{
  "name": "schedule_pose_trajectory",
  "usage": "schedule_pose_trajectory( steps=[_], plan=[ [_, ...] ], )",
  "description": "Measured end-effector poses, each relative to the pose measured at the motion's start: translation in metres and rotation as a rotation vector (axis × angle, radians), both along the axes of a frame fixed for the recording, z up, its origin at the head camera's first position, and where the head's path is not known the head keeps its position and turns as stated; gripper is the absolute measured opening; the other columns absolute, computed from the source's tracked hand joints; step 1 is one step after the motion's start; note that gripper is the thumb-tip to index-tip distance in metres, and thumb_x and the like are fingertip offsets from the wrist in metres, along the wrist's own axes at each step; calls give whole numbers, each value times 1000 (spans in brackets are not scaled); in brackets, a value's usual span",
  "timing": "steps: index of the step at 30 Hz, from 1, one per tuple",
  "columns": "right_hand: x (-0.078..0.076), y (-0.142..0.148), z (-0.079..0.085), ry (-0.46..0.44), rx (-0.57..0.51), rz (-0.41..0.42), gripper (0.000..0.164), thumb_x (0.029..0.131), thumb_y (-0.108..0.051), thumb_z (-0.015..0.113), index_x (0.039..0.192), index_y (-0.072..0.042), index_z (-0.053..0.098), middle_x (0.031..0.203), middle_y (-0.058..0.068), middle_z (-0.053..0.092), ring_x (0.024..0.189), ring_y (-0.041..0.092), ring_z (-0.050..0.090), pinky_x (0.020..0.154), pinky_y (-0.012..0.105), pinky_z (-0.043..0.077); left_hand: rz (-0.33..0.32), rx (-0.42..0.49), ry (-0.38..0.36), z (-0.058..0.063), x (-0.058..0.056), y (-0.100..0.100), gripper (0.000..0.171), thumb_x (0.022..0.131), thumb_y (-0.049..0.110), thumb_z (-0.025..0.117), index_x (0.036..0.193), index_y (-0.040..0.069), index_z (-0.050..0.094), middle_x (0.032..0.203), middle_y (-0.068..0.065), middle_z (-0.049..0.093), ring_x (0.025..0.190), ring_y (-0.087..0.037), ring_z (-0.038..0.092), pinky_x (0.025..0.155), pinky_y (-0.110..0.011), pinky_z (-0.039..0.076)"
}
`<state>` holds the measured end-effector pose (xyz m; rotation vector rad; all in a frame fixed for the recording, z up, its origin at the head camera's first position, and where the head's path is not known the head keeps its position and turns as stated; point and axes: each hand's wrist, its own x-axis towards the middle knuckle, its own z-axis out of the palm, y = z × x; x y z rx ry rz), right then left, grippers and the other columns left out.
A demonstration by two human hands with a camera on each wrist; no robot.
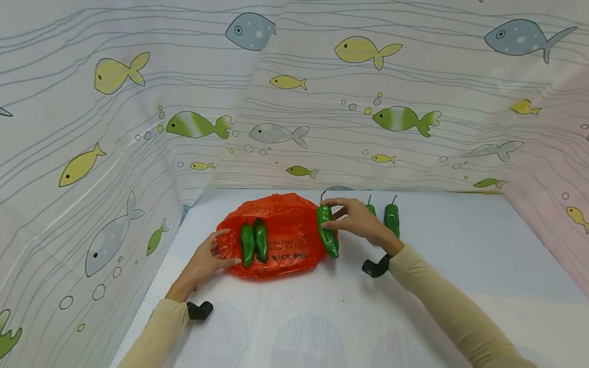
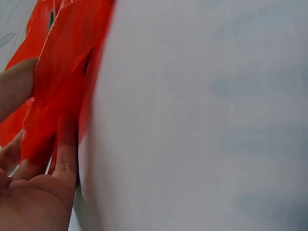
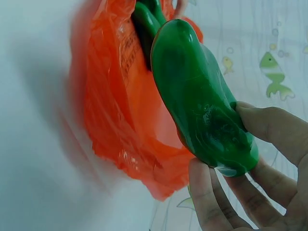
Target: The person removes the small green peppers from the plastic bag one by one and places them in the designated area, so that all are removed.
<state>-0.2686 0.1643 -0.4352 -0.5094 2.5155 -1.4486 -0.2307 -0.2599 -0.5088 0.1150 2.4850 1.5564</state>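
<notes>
A green chili pepper (image 1: 327,233) with a thin stem is pinched in my right hand (image 1: 353,220), above the right side of a red plastic bag (image 1: 290,241). The right wrist view shows the thumb (image 3: 269,122) on one side of this glossy pepper (image 3: 202,101) and the fingers on the other. At the bag's left edge, my left hand (image 1: 209,261) holds the film. Its fingers show partly through the red film (image 2: 67,91) in the left wrist view. Two more green peppers (image 1: 248,244) lie side by side in the bag's opening.
To the right, beyond my right hand, another green pepper (image 1: 391,218) lies on the white table (image 1: 303,314). One beside it (image 1: 370,207) is mostly hidden by the hand. Fish-patterned sheets (image 1: 281,133) rise behind the table and along both sides.
</notes>
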Motion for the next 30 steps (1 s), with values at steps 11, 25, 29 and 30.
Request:
schedule_pose_trajectory(
  steps=[11, 25, 29, 30],
  plan=[
    [-3, 20, -2, 62, 63, -27, 55, 87, -31, 84, 139, -23, 65, 121, 2, 69, 109, 28, 66, 83, 43, 57, -3, 17, 3, 0, 0, -1, 91, 84, 17, 87, 158, 15, 33, 160, -23, 33, 146, -48, 31, 115, -61, 32],
    [0, 48, -3, 2, 86, -102, 58, 88, -35, 83, 141, -23, 63, 122, 9, 69, 113, 32, 64, 88, 47, 55, 0, 10, 1, 0, -1, -2, 91, 84, 18, 87, 157, 16, 34, 161, -24, 31, 147, -49, 28, 116, -63, 30],
    [-1, 57, -3, 18, 91, -109, 59, 89, -37, 82, 143, -22, 62, 121, 13, 69, 114, 35, 63, 85, 47, 55, 4, 12, -1, 0, 0, -2, 91, 84, 19, 88, 157, 16, 34, 160, -24, 32, 147, -49, 28, 116, -63, 30],
    [-1, 60, -4, 19, 83, -113, 60, 89, -36, 82, 143, -22, 62, 121, 14, 69, 114, 36, 62, 85, 48, 55, 3, 10, 1, 0, -1, -1, 91, 84, 19, 88, 157, 16, 34, 160, -24, 32, 147, -49, 28, 116, -63, 30]
  ],
)
